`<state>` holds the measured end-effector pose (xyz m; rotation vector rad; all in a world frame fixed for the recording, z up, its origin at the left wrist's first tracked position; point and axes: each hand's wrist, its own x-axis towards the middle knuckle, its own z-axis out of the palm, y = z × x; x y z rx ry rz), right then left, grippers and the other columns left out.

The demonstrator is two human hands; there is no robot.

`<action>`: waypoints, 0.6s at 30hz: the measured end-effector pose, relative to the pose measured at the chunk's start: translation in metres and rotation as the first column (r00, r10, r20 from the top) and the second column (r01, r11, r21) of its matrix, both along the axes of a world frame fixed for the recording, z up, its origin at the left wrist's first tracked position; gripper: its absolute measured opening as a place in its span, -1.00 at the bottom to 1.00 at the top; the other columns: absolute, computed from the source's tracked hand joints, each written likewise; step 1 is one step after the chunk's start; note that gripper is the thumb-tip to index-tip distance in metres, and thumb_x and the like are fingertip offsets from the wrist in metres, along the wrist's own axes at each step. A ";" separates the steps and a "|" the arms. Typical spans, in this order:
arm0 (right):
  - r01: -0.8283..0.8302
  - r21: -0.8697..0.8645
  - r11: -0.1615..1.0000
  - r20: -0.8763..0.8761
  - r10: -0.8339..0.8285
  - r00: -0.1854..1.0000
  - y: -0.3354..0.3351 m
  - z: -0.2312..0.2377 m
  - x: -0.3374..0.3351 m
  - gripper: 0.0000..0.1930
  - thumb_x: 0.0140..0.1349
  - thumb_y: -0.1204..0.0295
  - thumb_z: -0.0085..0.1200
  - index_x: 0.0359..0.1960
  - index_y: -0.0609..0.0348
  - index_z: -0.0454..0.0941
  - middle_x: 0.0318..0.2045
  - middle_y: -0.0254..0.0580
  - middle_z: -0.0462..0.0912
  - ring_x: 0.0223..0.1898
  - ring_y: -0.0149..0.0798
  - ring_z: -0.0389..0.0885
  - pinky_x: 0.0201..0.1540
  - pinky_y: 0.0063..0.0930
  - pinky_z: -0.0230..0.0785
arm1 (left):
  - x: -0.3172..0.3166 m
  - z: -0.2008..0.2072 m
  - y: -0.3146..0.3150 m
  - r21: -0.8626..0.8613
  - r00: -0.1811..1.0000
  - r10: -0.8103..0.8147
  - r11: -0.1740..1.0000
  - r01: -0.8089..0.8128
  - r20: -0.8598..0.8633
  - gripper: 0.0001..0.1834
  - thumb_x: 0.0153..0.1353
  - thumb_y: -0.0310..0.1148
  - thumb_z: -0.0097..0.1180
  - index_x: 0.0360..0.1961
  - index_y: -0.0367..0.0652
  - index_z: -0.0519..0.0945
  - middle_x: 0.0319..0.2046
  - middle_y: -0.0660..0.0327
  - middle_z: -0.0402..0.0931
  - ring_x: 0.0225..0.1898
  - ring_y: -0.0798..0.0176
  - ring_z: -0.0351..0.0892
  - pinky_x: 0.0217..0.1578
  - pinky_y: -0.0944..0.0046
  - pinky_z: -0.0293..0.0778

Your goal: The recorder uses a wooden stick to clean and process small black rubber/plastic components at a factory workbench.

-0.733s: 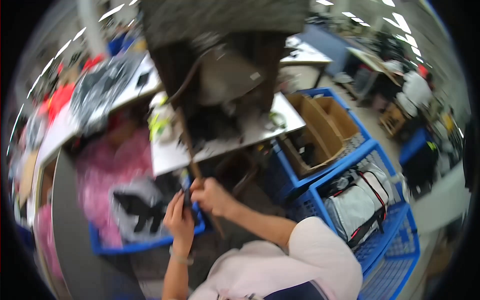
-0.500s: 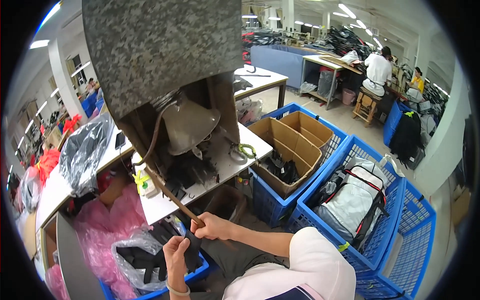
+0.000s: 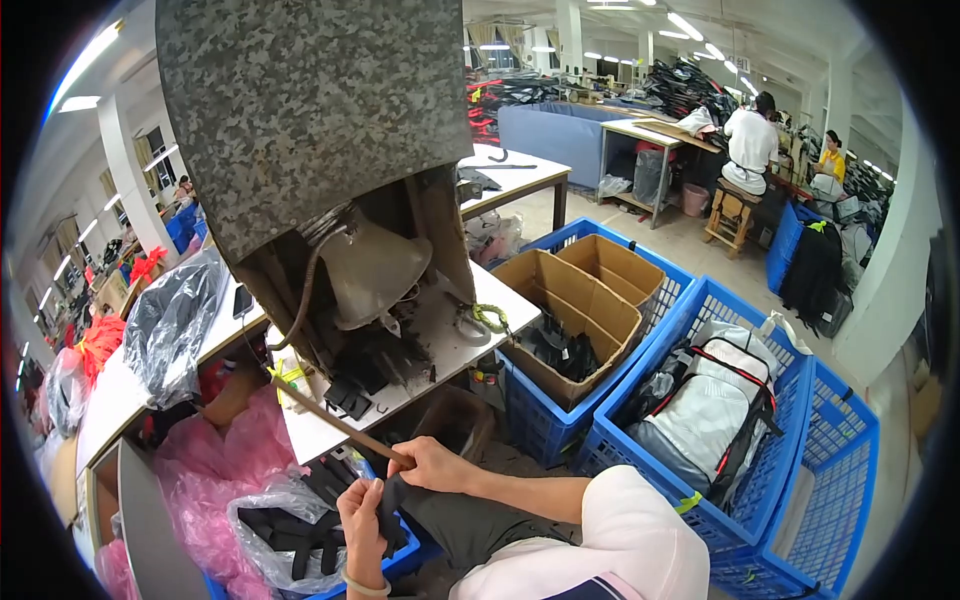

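Observation:
My right hand [image 3: 432, 466] is closed round the near end of a thin wooden stick [image 3: 338, 422], which slants up to the left over the white tabletop's near edge. Pinched in my left hand [image 3: 362, 518] is a dark strip of fabric or webbing [image 3: 388, 512], hanging between the two hands. Whether my right fingers also touch the strip, I cannot tell. Beyond the stick, a bell-shaped metal part [image 3: 378, 268] with a curved pipe sits under a mottled grey sheet-metal hood [image 3: 315, 110]. Dark pieces [image 3: 350, 397] lie on the table below it.
An open bag of black straps [image 3: 290, 530] sits by pink plastic film [image 3: 215, 450] at lower left. To the right, blue crates hold cardboard boxes [image 3: 560, 300] and a white-and-black backpack [image 3: 700, 410]. Further back, a person [image 3: 750, 145] sits on a wooden stool.
The stick's far end has swung left and down, away from the hood's frame, so it lies flatter. My left hand still pinches the dark strip. The view has shifted slightly.

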<state>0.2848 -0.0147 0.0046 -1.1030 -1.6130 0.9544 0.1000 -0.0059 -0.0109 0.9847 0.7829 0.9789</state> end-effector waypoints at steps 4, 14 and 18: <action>0.281 0.372 0.885 0.175 -0.364 0.915 0.001 -0.010 -0.008 -0.86 -0.10 0.59 0.11 -0.42 0.27 0.50 -0.56 -0.07 0.54 -0.50 -0.11 0.56 -0.43 -0.36 0.40 | 0.017 0.012 -0.005 0.869 0.651 0.675 0.492 -0.047 -0.347 -0.54 -0.14 -0.48 0.31 -0.14 -0.29 0.50 -0.11 0.01 0.36 -0.09 0.04 0.37 0.03 0.14 0.22; 0.268 0.392 0.880 0.185 -0.360 0.914 -0.004 -0.005 -0.014 -0.80 -0.10 0.61 0.13 -0.35 0.29 0.53 -0.40 -0.08 0.50 -0.43 -0.02 0.54 -0.40 -0.27 0.43 | 0.044 -0.010 -0.014 0.372 0.948 0.304 0.894 -0.251 -0.091 -0.65 -0.01 -0.66 0.16 -0.12 -0.42 0.52 -0.12 0.21 0.33 -0.12 0.31 0.45 -0.17 0.40 0.44; 0.233 0.361 0.903 0.244 -0.332 0.911 -0.004 -0.010 -0.017 -0.79 -0.08 0.60 0.13 -0.33 0.30 0.53 -0.38 -0.07 0.49 -0.41 0.00 0.54 -0.38 -0.25 0.42 | 0.048 -0.012 -0.020 0.332 0.923 0.383 0.876 -0.350 -0.037 -0.80 0.09 -0.67 0.00 -0.23 -0.45 0.56 -0.07 0.15 0.41 -0.24 0.35 0.49 -0.23 0.43 0.43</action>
